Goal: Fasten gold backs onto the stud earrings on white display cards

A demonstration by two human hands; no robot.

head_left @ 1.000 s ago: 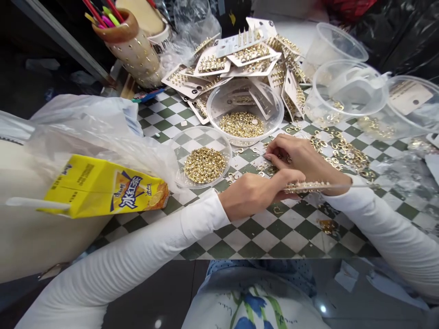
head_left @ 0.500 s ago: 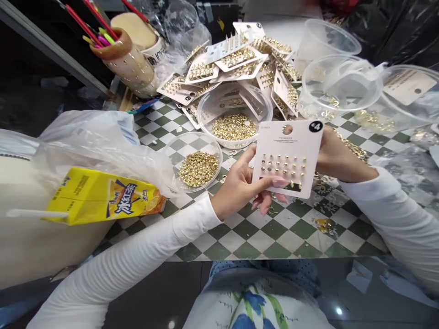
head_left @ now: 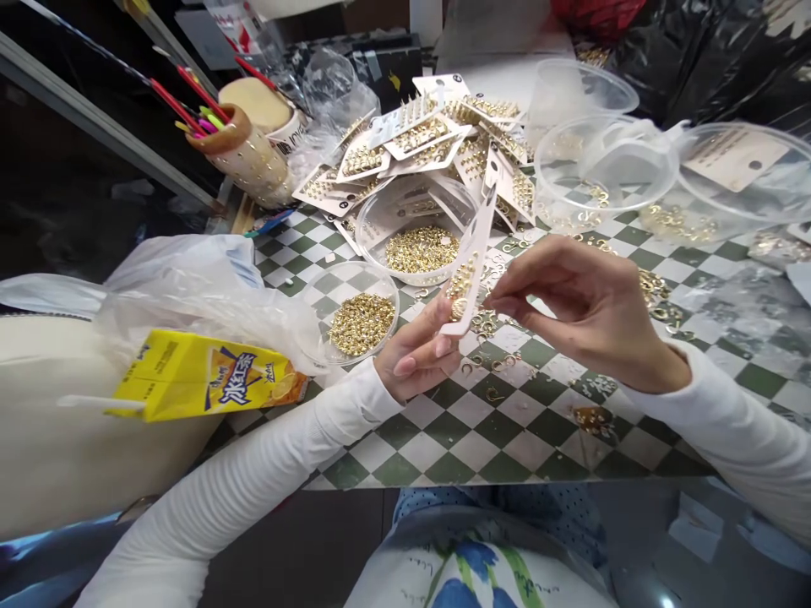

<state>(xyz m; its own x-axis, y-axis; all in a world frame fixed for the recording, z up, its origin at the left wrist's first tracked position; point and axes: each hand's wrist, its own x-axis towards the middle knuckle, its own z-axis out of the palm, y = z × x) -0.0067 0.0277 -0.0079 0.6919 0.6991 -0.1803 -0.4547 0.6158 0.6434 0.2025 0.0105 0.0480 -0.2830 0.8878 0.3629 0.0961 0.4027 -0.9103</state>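
Note:
My left hand (head_left: 421, 350) grips the lower end of a white earring card (head_left: 476, 266), now seen nearly edge-on, with gold studs on its left face. Just right of the card's back, my right hand (head_left: 576, 308) has thumb and fingertips pinched together; anything between them is too small to make out. Behind the card is a clear tub (head_left: 418, 274) of small gold pieces. A shallow clear dish (head_left: 394, 325) with more gold pieces lies left of it. Loose gold hoops (head_left: 505, 363) are scattered below and between the hands.
Filled earring cards (head_left: 418, 139) are heaped at the back. Clear tubs (head_left: 605, 165) stand at the right rear. On the left are a yellow drink carton (head_left: 190, 376), plastic bags (head_left: 209, 287) and a pen cup (head_left: 253, 165). The checkered table's front edge (head_left: 507, 484) runs near my lap.
The card has turned from facing me to nearly edge-on and moved slightly left. My right hand has let go of its upper right side and come round behind it, fingers pinched.

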